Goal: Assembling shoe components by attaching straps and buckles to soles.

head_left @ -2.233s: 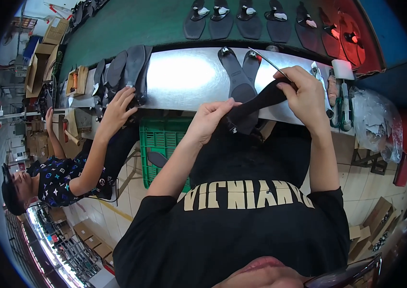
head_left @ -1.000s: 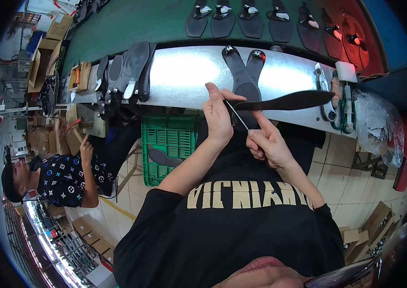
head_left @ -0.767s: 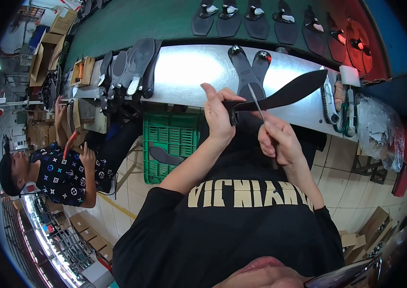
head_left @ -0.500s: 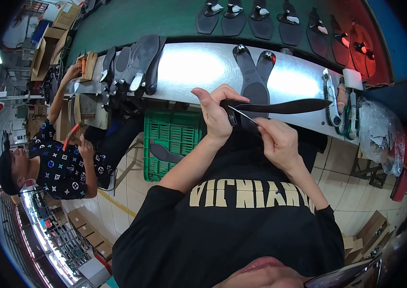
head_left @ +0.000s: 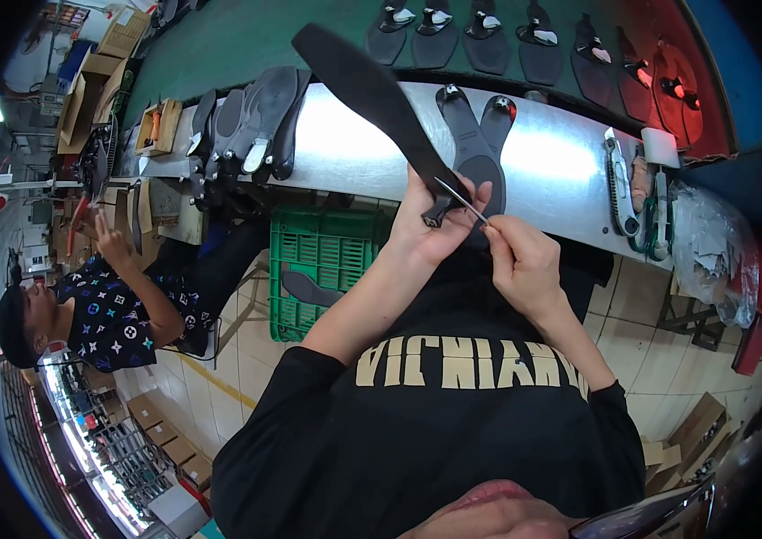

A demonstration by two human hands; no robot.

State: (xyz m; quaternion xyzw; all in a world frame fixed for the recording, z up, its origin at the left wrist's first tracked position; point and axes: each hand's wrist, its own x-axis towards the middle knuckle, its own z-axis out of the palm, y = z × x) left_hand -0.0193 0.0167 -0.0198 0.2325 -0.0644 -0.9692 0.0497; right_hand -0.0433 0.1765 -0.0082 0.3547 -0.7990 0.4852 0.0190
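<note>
My left hand (head_left: 421, 235) grips a black shoe sole (head_left: 365, 94) at its narrow heel end, where a small heel block sticks out. The broad end of the sole points up and to the left over the metal bench. My right hand (head_left: 525, 267) pinches a thin metal rod-like tool (head_left: 462, 199), and its tip touches or lies right beside the sole near the heel. Part of the heel end is hidden behind my left fingers. Just beyond my hands, two dark soles (head_left: 464, 135) with heel blocks lie crossed on the bench.
The shiny metal bench (head_left: 345, 135) runs along a green conveyor belt (head_left: 246, 40) carrying a row of sandals. More soles (head_left: 264, 117) are piled at left, near a co-worker (head_left: 120, 305). A utility knife (head_left: 619, 184) and plastic bag (head_left: 713, 251) are at right; a green crate (head_left: 309, 234) stands below.
The sole in my left hand has swung from pointing right to pointing up and left, and that hand has turned palm-up. The co-worker's arm has drawn back from the wooden box.
</note>
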